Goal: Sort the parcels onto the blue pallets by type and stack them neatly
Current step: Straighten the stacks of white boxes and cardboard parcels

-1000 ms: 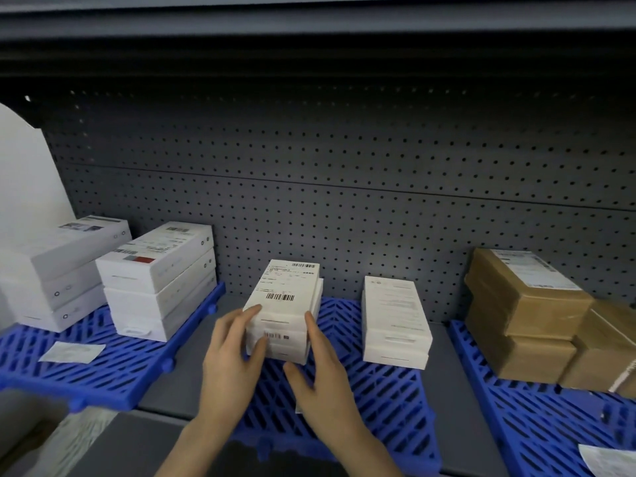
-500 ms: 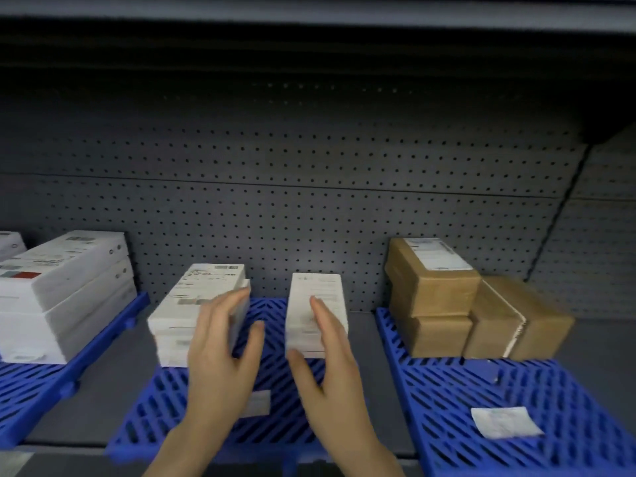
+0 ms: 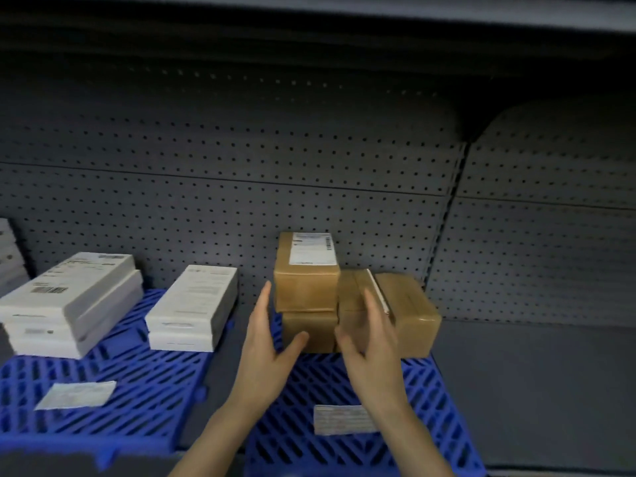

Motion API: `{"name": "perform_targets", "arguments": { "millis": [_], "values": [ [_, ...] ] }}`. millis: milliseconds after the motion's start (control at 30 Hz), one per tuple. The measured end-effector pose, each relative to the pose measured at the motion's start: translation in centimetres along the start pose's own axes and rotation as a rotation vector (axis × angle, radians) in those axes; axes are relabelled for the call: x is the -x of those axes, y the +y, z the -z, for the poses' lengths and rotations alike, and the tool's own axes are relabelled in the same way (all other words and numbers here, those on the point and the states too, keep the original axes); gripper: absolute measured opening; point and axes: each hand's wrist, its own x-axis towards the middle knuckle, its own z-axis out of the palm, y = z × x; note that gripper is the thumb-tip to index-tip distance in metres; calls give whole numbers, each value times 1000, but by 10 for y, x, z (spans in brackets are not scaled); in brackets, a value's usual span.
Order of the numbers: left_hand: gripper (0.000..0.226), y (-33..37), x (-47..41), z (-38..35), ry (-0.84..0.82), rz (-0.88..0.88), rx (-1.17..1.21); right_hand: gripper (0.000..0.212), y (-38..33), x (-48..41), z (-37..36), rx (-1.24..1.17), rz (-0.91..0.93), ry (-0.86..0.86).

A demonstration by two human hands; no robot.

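Left hand and right hand stand palms facing each other in front of the brown parcels at the rear of the right blue pallet. Hazard, as judged: the upper brown parcel appears to overhang the lower brown parcel slightly on the left. A sideways push from the left hand could therefore slide it out of square, or tip it toward the white parcel stack on the neighbouring blue pallet. The third brown parcel sits askew against the two-high stack, and squeezing both together with uneven pressure could turn it further instead of aligning it. A loose paper slip lies on the right pallet near the wrists, where a forearm could sweep it off. Hand state: both hands are fully open, with fingers straight and close together and thumbs spread, and neither holds anything. Left fingertips are just beside the left face of the two-high stack, but contact cannot be confirmed. The right hand is in front of the third parcel and is blurred, so whether it touches cannot be told.
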Motion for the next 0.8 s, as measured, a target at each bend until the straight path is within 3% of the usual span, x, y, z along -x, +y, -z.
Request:
{"name": "perform_targets", "arguments": {
  "millis": [200, 800],
  "values": [
    [92, -4, -7, -17, 44, 18, 10, 73, -3, -9, -12, -118, -13, -174],
    [83, -19, -12, 7, 110, 13, -119, 68, -7, 3, -46, -195, -96, -114]
  ]
}}
